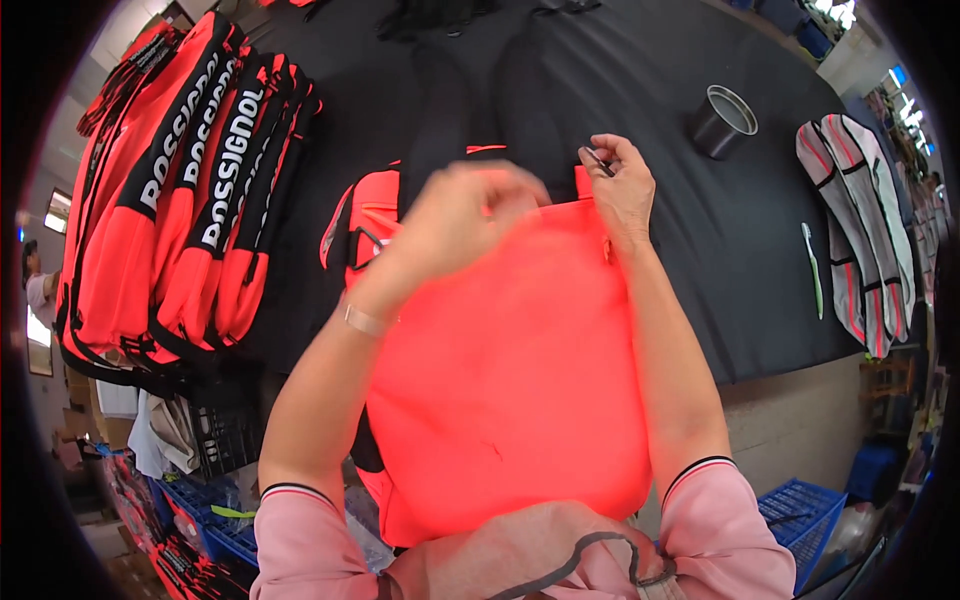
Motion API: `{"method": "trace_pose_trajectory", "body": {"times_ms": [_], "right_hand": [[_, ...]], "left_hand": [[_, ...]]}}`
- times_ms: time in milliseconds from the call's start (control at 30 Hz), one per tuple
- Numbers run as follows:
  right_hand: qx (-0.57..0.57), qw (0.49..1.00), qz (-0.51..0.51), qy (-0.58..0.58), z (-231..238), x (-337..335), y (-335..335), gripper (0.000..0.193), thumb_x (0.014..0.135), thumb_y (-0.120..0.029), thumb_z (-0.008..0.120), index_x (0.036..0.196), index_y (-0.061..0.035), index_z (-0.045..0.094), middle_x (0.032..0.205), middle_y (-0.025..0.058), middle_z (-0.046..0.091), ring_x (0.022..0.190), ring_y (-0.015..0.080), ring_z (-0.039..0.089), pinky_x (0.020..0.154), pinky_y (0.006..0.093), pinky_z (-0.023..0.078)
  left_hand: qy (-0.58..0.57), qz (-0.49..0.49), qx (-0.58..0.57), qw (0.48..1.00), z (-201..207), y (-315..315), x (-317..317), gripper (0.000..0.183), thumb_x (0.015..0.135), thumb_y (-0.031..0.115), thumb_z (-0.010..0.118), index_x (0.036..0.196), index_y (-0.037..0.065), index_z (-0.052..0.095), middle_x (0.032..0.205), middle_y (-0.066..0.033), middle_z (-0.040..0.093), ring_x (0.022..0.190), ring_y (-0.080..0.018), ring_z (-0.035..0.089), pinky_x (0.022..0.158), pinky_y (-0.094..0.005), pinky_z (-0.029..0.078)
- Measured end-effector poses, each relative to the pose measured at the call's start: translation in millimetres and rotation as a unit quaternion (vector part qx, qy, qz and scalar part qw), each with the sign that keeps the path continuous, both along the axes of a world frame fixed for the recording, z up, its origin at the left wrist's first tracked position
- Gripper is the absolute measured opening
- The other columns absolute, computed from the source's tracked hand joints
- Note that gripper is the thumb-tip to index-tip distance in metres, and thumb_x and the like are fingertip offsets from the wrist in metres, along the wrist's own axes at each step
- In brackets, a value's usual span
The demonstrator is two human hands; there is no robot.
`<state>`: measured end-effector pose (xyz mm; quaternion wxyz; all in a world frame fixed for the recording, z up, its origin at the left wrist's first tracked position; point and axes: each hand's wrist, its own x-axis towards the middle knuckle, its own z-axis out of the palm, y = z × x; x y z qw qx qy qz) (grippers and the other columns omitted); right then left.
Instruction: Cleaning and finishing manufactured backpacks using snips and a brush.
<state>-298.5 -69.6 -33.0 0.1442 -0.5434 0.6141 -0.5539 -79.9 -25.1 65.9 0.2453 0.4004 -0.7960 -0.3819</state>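
A bright red-orange fabric bag (510,370) with black parts lies in front of me, its near end against my apron. My left hand (465,215) is over the bag's upper left part, smeared by motion, so I cannot make out its fingers or any hold. My right hand (622,190) is at the bag's far right corner. Its fingers are closed on a small dark tool (597,161), mostly hidden by the fingers. Under the left wrist shows a red side flap (377,195) with black straps.
Several red and black bags (190,200) stand stacked on the black-covered table (720,270) at left. To the right are a dark open can (725,122), a toothbrush (812,270) and grey padded strap pieces (862,225). Blue crates (803,520) sit below the table.
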Motion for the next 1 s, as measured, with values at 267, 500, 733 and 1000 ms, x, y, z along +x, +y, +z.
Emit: {"method": "trace_pose_trajectory", "body": {"times_ms": [267, 500, 733, 1000], "right_hand": [[0.041, 0.983, 0.061, -0.17, 3, 0, -2, 0.014, 0.091, -0.014, 0.071, 0.095, -0.0009, 0.071, 0.076, -0.001, 0.068, 0.068, 0.0049, 0.057, 0.065, 0.0223, 0.047], [0.039, 0.974, 0.07, -0.214, 8, 2, 2, 0.02, 0.093, -0.016, 0.069, 0.101, 0.002, 0.07, 0.086, 0.0008, 0.07, 0.078, 0.0057, 0.06, 0.076, 0.0215, 0.048], [0.073, 0.942, 0.104, -0.312, 66, -7, 14, 0.036, 0.091, -0.033, 0.073, 0.103, -0.0002, 0.069, 0.09, 0.0023, 0.069, 0.058, 0.001, 0.039, 0.055, 0.0213, 0.035], [0.035, 0.948, 0.164, -0.269, 93, 18, 62, 0.026, 0.085, -0.015, 0.076, 0.1, 0.0004, 0.061, 0.073, -0.0069, 0.053, 0.064, 0.0009, 0.046, 0.057, 0.0212, 0.039]], "left_hand": [[0.217, 0.277, 0.195, 0.916, -78, -105, -23, 0.046, 0.096, 0.003, 0.055, 0.138, -0.013, 0.044, 0.103, -0.012, 0.065, 0.094, -0.0143, 0.063, 0.082, -0.025, 0.052], [0.31, 0.257, 0.21, 0.891, -82, -111, -51, 0.064, 0.099, 0.038, 0.055, 0.132, -0.016, 0.047, 0.117, -0.0159, 0.062, 0.107, -0.0199, 0.055, 0.101, -0.032, 0.04], [0.272, 0.192, 0.185, 0.925, -54, -13, -44, 0.034, 0.091, 0.027, 0.06, 0.08, -0.004, 0.06, 0.077, 0.0007, 0.052, 0.077, -0.0083, 0.045, 0.071, -0.0286, 0.039], [0.318, 0.085, 0.197, 0.924, -29, 28, -4, 0.045, 0.1, 0.039, 0.053, 0.115, -0.002, 0.065, 0.104, -0.0015, 0.065, 0.095, -0.0089, 0.058, 0.085, -0.0269, 0.047]]}}
